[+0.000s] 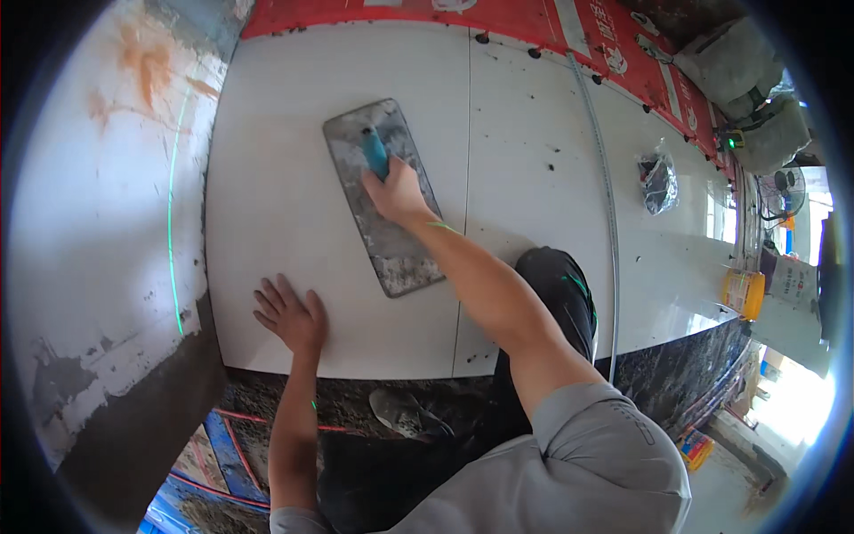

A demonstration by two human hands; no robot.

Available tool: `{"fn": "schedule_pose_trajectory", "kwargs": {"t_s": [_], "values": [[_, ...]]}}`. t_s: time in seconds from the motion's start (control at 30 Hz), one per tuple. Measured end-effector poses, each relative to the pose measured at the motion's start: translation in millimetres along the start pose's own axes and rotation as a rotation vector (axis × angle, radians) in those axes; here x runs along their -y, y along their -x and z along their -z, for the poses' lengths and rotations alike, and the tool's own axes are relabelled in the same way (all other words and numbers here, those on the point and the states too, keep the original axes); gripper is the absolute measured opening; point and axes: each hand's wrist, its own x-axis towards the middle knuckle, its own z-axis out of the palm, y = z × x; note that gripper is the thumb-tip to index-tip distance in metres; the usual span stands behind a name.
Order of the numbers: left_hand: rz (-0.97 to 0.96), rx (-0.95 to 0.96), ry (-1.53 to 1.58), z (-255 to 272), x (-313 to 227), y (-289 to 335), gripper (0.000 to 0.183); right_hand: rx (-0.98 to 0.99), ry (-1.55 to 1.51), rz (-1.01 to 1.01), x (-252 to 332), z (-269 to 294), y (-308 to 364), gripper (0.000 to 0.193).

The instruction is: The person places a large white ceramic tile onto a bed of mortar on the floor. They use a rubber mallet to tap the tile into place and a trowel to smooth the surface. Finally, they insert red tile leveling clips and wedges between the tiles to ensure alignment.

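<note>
My right hand is wrapped round the teal handle of a large grey rectangular float, its plate smeared with pale mortar. The float lies on a big white floor tile, tilted slightly from the tile's long edge. My left hand rests open on the same tile near its front edge, fingers spread and nothing in them. A thin joint parts this tile from a second white tile on the right, where my knee is.
A long metal straightedge lies across the tiles on the right, beside a clear plastic bag. Red sheeting borders the far side. A wall with a green laser line rises at left. Bare mortar bed and a yellow bucket also show.
</note>
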Motion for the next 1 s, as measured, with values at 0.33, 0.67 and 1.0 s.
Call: {"fn": "schedule_pose_trajectory", "kwargs": {"t_s": [0.33, 0.67, 1.0], "values": [[-0.218, 0.129, 0.037, 26.8, -57.0, -73.5, 0.073, -0.064, -0.367, 0.163, 60.8, 60.3, -21.2, 0.030], [-0.172, 0.095, 0.071, 24.2, -77.7, -97.5, 0.071, -0.202, -0.245, 0.257, 26.8, 51.4, -37.9, 0.030], [-0.184, 0.047, 0.111, 23.8, -76.3, -98.2, 0.070, -0.178, -0.316, 0.138, 36.9, 61.4, -36.5, 0.025]]}}
